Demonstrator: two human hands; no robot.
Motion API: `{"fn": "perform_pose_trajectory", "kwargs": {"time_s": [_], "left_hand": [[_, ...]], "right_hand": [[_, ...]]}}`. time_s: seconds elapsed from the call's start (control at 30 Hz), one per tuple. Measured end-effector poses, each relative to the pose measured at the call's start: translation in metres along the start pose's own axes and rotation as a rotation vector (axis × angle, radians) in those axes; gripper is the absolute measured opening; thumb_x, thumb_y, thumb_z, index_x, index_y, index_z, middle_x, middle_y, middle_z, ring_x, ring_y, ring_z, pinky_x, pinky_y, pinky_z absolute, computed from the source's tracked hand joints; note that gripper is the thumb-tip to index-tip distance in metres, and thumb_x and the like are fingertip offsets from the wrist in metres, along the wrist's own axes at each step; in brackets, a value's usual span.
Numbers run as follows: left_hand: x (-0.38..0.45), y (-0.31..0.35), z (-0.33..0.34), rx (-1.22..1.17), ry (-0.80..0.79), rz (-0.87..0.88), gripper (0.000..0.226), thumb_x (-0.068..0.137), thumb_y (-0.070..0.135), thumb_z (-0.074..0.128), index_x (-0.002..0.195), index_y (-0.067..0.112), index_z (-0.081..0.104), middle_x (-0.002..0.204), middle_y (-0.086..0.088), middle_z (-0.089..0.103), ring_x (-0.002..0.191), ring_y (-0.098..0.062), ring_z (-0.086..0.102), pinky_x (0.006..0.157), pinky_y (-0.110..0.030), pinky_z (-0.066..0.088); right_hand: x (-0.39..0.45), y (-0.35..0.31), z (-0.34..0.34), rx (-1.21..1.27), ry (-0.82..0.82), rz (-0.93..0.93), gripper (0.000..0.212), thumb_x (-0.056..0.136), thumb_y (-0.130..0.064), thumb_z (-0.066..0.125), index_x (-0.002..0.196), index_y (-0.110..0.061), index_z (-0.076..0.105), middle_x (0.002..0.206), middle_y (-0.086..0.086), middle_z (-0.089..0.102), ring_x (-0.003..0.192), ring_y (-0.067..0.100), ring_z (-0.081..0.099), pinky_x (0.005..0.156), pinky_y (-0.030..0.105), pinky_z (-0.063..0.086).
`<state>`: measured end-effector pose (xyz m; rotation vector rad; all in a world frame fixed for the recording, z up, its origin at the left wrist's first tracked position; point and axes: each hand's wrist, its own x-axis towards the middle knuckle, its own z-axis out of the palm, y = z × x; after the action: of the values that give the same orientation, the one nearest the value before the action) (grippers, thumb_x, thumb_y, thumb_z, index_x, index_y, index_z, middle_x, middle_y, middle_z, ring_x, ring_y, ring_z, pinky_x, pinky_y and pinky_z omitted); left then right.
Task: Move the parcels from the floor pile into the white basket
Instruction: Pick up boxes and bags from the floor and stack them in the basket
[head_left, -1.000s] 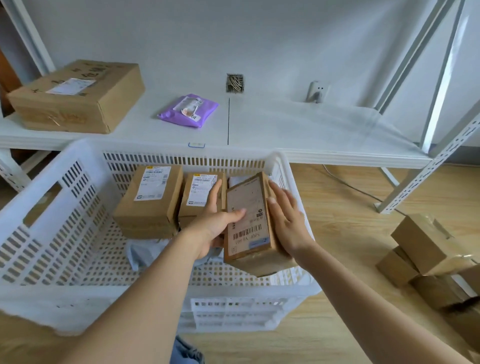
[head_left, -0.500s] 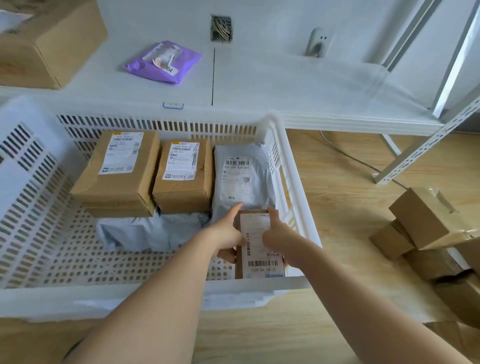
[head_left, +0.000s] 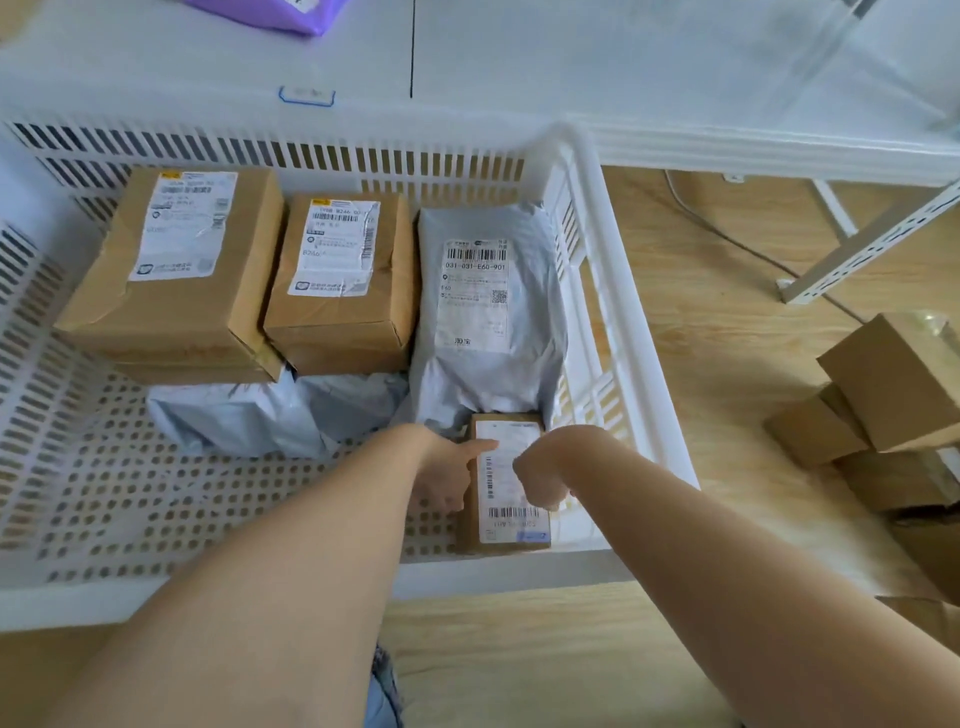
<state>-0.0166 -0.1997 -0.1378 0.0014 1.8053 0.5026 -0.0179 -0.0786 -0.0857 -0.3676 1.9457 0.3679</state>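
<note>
In the head view we see the small brown parcel (head_left: 503, 483) lying flat on the floor of the white basket (head_left: 613, 291), in its near right corner. Its long axis runs from us toward the far wall, and the label faces up, with the big barcode at the near end. The far end touches the grey mailer bag (head_left: 488, 322).

Our left hand (head_left: 451, 470) rests at the left side of the parcel, with the thumb on the label. Our right hand (head_left: 543, 473) lies over the right edge, fingers curled down. Both grips touch the parcel; whether they clench it or only rest on it, we cannot tell.

Two brown boxes (head_left: 182, 270) stand side by side at the far wall. On the wooden floor to the right lies the pile of boxes (head_left: 883, 415), well apart from the basket.
</note>
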Motion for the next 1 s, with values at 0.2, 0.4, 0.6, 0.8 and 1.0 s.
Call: {"fn": "perform_pose_trajectory", "kwargs": {"time_s": [0.2,0.4,0.6,0.8,1.0], "left_hand": [[0.005,-0.009,-0.007,0.232,0.073,0.029,0.078,0.088,0.010,0.041,0.143,0.044,-0.002,0.152,-0.002,0.027,0.124,-0.029,0.040,0.085,-0.035,0.045],[-0.036,-0.002,-0.024,0.151,0.169,-0.032,0.058,0.088,0.018,0.050,0.137,0.034,0.024,0.098,-0.001,0.060,0.082,-0.017,0.058,0.056,-0.023,0.047],[-0.098,0.023,-0.025,0.101,0.617,0.058,0.019,0.089,0.020,0.047,0.102,0.012,0.059,0.094,-0.006,0.063,0.070,-0.022,0.054,0.060,-0.026,0.042],[-0.143,0.085,-0.003,0.057,1.019,0.231,0.029,0.085,0.037,0.054,0.112,0.027,0.053,0.108,0.000,0.060,0.085,-0.021,0.058,0.068,-0.028,0.047],[-0.152,0.160,0.035,0.048,1.111,0.448,0.028,0.085,0.027,0.054,0.113,0.026,0.054,0.101,0.006,0.058,0.091,-0.018,0.055,0.083,-0.033,0.047]], "right_hand": [[0.006,0.004,-0.001,-0.034,0.055,-0.013,0.019,0.087,0.000,0.036,0.072,-0.008,0.045,0.075,0.004,0.046,0.060,0.016,0.043,0.056,0.024,0.036],[-0.032,0.010,-0.002,0.175,0.475,-0.092,0.049,0.085,0.001,0.040,0.132,-0.012,0.044,0.128,0.011,0.051,0.113,0.030,0.053,0.084,0.035,0.046],[-0.101,0.029,0.010,0.156,1.196,-0.057,0.036,0.082,-0.009,0.044,0.117,-0.011,0.054,0.113,0.008,0.058,0.107,0.029,0.049,0.085,0.034,0.036],[-0.159,0.089,0.052,0.340,1.306,0.111,0.031,0.084,-0.014,0.045,0.113,-0.014,0.056,0.111,0.006,0.060,0.108,0.027,0.049,0.070,0.029,0.030],[-0.199,0.179,0.116,0.475,1.146,0.296,0.032,0.085,-0.016,0.047,0.116,-0.018,0.055,0.116,0.007,0.058,0.109,0.027,0.050,0.073,0.030,0.035]]}}
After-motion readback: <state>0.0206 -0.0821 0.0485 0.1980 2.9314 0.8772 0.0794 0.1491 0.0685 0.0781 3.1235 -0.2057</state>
